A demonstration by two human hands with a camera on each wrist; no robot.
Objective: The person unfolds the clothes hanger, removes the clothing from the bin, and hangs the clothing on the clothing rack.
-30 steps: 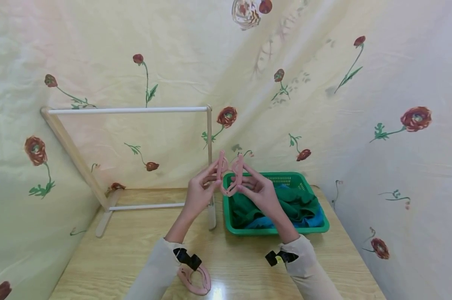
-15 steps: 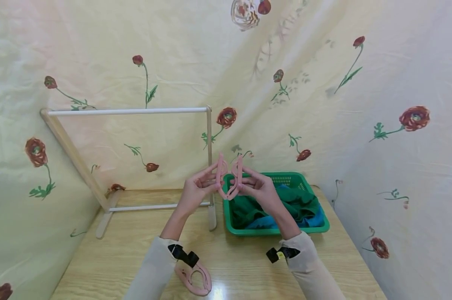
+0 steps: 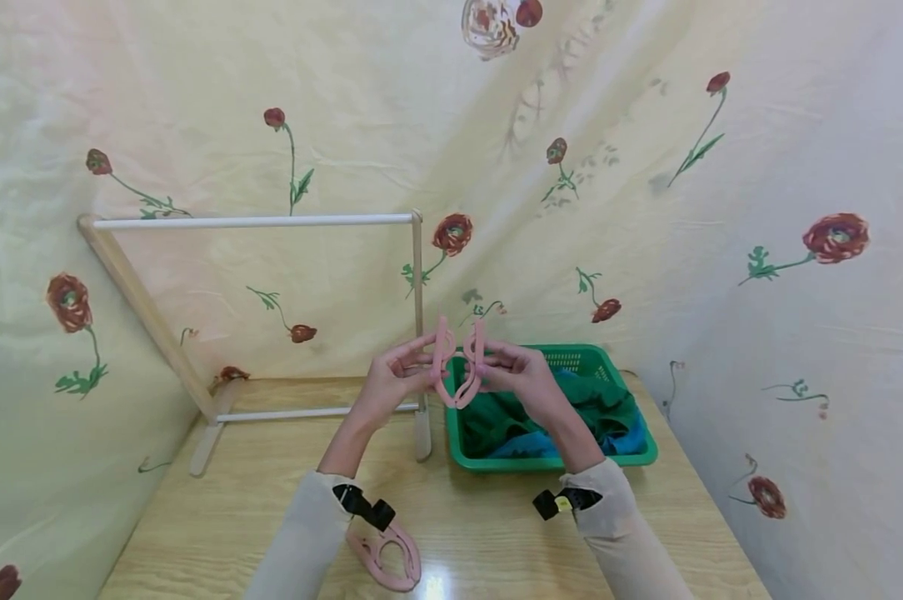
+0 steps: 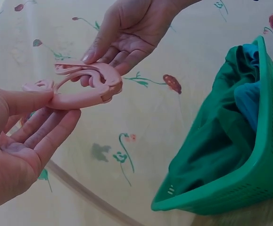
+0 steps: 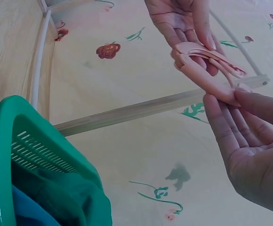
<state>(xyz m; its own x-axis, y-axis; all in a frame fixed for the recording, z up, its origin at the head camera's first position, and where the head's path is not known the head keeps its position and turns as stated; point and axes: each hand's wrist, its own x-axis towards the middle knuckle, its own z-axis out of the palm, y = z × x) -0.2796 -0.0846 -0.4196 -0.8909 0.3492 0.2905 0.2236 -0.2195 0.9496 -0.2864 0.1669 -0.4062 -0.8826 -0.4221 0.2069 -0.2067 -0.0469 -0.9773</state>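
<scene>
Where the hanger [image 4: 84,100] is near the basket [image 3: 556,464]: left grip [image 3: 391,382] and right grip [image 3: 522,379] pinch it.
Hanger: probably being unfolded; next wants even pull.

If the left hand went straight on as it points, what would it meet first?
Past the curved pink plastic hanger it pinches, probably the right hand on the hanger's other side; depth is unclear.

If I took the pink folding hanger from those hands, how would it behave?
The pink folding hanger would probably feel stiff: its curved shape shows no sag. It looks light: slender parts, pinched by the left hand and right hand. It may fold at the joint between its halves.
</scene>
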